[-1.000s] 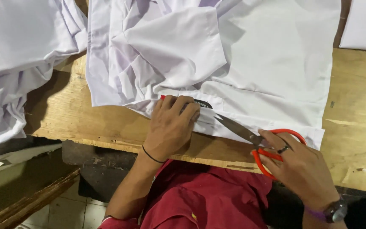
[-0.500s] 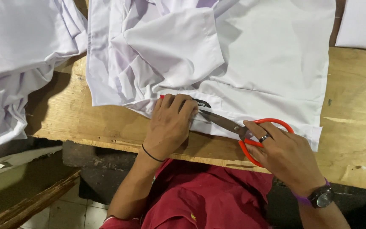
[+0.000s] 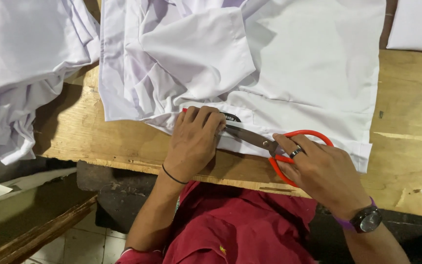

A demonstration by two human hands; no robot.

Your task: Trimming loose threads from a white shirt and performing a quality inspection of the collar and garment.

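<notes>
While the left hand point(image 3: 194, 142) lies flat, fingers curled down, on the lower hem of a white garment point(image 3: 289, 73) near the front edge of the wooden table point(image 3: 406, 161), the right hand point(image 3: 326, 168) has its fingers closed through the orange handles of a pair of scissors point(image 3: 269, 144). The scissors lie along the hem close to that front edge, their dark blades pointing toward the left hand's fingertips and nearly touching them; the blades look almost closed. The garment spreads from the hem toward the far edge, folded and creased in its middle. A heap of more white cloth point(image 3: 20, 73) covers the table's left end, and another white piece point(image 3: 418, 27) sits at the far right corner.
</notes>
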